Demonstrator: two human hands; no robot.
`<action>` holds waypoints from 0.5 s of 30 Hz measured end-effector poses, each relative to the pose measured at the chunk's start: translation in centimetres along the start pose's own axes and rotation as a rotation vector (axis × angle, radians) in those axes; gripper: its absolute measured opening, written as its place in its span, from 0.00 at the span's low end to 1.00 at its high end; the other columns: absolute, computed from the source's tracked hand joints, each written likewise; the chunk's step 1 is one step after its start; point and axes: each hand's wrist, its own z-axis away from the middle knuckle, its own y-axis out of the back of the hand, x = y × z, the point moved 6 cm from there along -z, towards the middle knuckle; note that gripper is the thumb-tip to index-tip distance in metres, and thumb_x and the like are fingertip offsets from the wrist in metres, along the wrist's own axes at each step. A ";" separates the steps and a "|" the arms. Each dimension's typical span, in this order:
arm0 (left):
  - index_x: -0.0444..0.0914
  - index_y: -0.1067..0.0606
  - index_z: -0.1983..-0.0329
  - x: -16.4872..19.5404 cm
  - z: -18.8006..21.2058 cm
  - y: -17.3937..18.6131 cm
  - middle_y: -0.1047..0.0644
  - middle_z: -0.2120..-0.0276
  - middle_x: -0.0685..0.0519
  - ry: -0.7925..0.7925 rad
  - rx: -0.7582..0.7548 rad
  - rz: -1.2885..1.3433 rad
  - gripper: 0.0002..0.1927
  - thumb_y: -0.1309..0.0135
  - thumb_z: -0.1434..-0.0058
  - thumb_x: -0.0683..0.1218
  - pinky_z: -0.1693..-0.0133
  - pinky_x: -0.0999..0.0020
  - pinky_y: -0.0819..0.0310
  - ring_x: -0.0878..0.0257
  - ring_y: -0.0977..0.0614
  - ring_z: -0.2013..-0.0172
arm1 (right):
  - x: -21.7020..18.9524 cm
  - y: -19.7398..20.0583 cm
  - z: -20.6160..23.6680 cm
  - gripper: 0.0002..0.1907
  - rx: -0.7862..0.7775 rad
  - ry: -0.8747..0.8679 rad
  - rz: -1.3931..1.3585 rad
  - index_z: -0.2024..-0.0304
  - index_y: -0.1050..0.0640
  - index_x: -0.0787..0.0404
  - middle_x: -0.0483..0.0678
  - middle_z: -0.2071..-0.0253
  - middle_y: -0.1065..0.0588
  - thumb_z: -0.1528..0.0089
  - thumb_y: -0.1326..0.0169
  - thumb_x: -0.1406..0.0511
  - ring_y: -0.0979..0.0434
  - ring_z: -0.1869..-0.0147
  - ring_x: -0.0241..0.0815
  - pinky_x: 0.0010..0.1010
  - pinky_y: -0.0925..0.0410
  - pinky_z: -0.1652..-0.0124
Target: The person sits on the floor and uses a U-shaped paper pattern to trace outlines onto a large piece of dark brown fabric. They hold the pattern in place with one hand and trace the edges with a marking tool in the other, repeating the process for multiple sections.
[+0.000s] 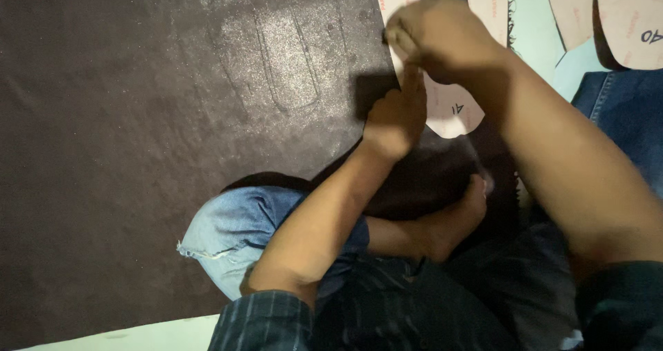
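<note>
Pale mint-green floor (535,26) shows at the top right and again as a light strip along the bottom left edge. Dark brown sheet material (124,116), matte with a faint sheen, covers most of the floor on the left and centre. Light falls from above, leaving a soft glare patch near the top centre of the sheet. No walls, windows or furniture in view.

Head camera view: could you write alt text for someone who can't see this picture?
Seen from above, a seated person's left hand presses a pale, sole-shaped paper pattern onto a large dark brown leather sheet, while the right hand works at the pattern's edge. More pale sole-shaped patterns lie at the top right, and a bare foot is tucked beneath the arms.
</note>
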 end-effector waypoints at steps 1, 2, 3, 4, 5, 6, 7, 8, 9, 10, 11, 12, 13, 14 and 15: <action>0.35 0.48 0.24 0.1 -0.2 -0.1 0.20 0.56 0.34 -0.019 -0.002 -0.014 0.31 0.63 0.27 0.51 0.59 0.44 0.20 0.39 0.17 0.63 | 0.0 -0.5 0.5 0.10 -0.025 0.010 0.020 0.55 0.16 0.59 0.55 0.58 0.19 0.31 0.47 0.64 0.20 0.57 0.58 0.47 0.29 0.55; 0.33 0.47 0.25 0.1 -0.5 -0.4 0.21 0.54 0.35 -0.036 -0.004 -0.029 0.31 0.62 0.27 0.49 0.60 0.45 0.19 0.40 0.17 0.63 | 0.0 -1.0 0.7 0.09 -0.051 0.022 0.039 0.56 0.16 0.59 0.54 0.60 0.19 0.33 0.47 0.66 0.19 0.58 0.57 0.47 0.29 0.55; 0.31 0.45 0.25 0.1 -0.6 -0.6 0.22 0.52 0.35 -0.054 -0.007 -0.043 0.30 0.60 0.28 0.48 0.60 0.46 0.19 0.41 0.17 0.62 | 0.1 -1.0 0.7 0.11 -0.024 0.045 0.050 0.57 0.16 0.59 0.54 0.61 0.19 0.40 0.44 0.64 0.19 0.58 0.57 0.46 0.28 0.57; 0.31 0.44 0.27 0.4 -0.7 -0.5 0.27 0.46 0.34 -0.120 0.069 -0.068 0.31 0.59 0.31 0.47 0.61 0.47 0.19 0.42 0.16 0.63 | 0.3 -1.0 0.5 0.15 0.005 0.069 0.060 0.57 0.16 0.58 0.55 0.62 0.19 0.46 0.40 0.63 0.19 0.59 0.57 0.45 0.28 0.58; 0.30 0.42 0.29 0.7 -0.7 -0.3 0.32 0.39 0.33 -0.186 0.145 -0.093 0.31 0.57 0.34 0.46 0.62 0.47 0.18 0.43 0.16 0.64 | 0.5 -0.9 0.2 0.20 0.034 0.092 0.070 0.58 0.16 0.58 0.55 0.63 0.19 0.53 0.37 0.61 0.19 0.60 0.57 0.44 0.27 0.59; 0.30 0.40 0.31 1.0 -0.6 -0.2 0.38 0.32 0.33 -0.252 0.219 -0.118 0.31 0.55 0.37 0.45 0.63 0.48 0.18 0.43 0.16 0.64 | 0.8 -0.6 -0.4 0.14 0.088 0.113 0.017 0.57 0.17 0.59 0.54 0.61 0.19 0.44 0.40 0.62 0.19 0.59 0.56 0.43 0.27 0.57; 0.31 0.39 0.33 1.0 -0.7 -0.4 0.38 0.30 0.33 -0.252 0.211 -0.122 0.27 0.56 0.35 0.45 0.62 0.47 0.18 0.44 0.16 0.64 | 1.2 0.0 -1.3 0.09 0.143 0.135 -0.036 0.56 0.18 0.60 0.54 0.60 0.19 0.34 0.43 0.63 0.18 0.58 0.54 0.42 0.27 0.55; 0.32 0.37 0.35 0.9 -0.7 -0.6 0.39 0.29 0.34 -0.251 0.201 -0.124 0.24 0.57 0.33 0.45 0.61 0.46 0.19 0.44 0.16 0.64 | 1.4 0.5 -2.0 0.09 0.197 0.155 -0.089 0.55 0.19 0.61 0.53 0.58 0.19 0.25 0.46 0.64 0.18 0.57 0.53 0.42 0.27 0.53; 0.34 0.36 0.37 0.9 -0.7 -0.6 0.40 0.27 0.35 -0.251 0.191 -0.125 0.20 0.57 0.31 0.45 0.60 0.45 0.19 0.44 0.15 0.64 | 1.5 0.6 -2.6 0.08 0.229 0.163 -0.094 0.55 0.19 0.62 0.54 0.58 0.20 0.25 0.46 0.64 0.18 0.57 0.53 0.42 0.27 0.54; 0.33 0.37 0.37 0.9 -0.8 -0.7 0.40 0.27 0.34 -0.246 0.171 -0.139 0.22 0.56 0.33 0.44 0.60 0.45 0.19 0.44 0.15 0.64 | 1.5 0.7 -2.9 0.08 0.261 0.170 -0.099 0.55 0.19 0.63 0.55 0.58 0.20 0.26 0.46 0.64 0.19 0.57 0.54 0.42 0.27 0.54; 0.33 0.38 0.36 0.9 -0.8 -0.7 0.39 0.27 0.34 -0.244 0.153 -0.154 0.24 0.56 0.35 0.44 0.61 0.46 0.19 0.44 0.16 0.64 | 1.5 0.9 -3.1 0.08 0.295 0.178 -0.101 0.55 0.20 0.64 0.55 0.58 0.20 0.26 0.46 0.65 0.19 0.57 0.54 0.42 0.27 0.55; 0.33 0.40 0.35 1.0 -0.8 -0.6 0.39 0.27 0.33 -0.243 0.134 -0.167 0.27 0.55 0.37 0.44 0.62 0.46 0.19 0.45 0.16 0.64 | 1.3 0.7 -3.0 0.09 0.260 0.186 -0.018 0.55 0.19 0.62 0.55 0.60 0.20 0.26 0.46 0.64 0.19 0.59 0.55 0.43 0.28 0.56; 0.31 0.44 0.30 0.7 -0.9 -0.6 0.34 0.36 0.33 -0.186 0.106 -0.106 0.33 0.53 0.38 0.45 0.60 0.46 0.19 0.44 0.16 0.64 | 1.0 0.4 -2.8 0.09 0.225 0.194 0.068 0.55 0.18 0.61 0.56 0.62 0.20 0.27 0.45 0.63 0.20 0.60 0.56 0.45 0.28 0.57; 0.30 0.49 0.26 0.5 -0.9 -0.5 0.28 0.45 0.33 -0.130 0.078 -0.045 0.40 0.51 0.40 0.46 0.59 0.46 0.19 0.43 0.16 0.64 | 0.8 0.1 -2.6 0.09 0.189 0.203 0.153 0.56 0.17 0.59 0.56 0.64 0.20 0.27 0.45 0.62 0.20 0.62 0.57 0.46 0.28 0.57; 0.29 0.53 0.21 0.2 -0.9 -0.6 0.23 0.55 0.34 -0.072 0.047 0.016 0.47 0.49 0.41 0.47 0.58 0.47 0.19 0.42 0.16 0.64 | 0.7 0.0 -2.2 0.10 0.181 0.196 0.164 0.57 0.17 0.60 0.56 0.64 0.20 0.28 0.45 0.61 0.20 0.62 0.58 0.46 0.29 0.59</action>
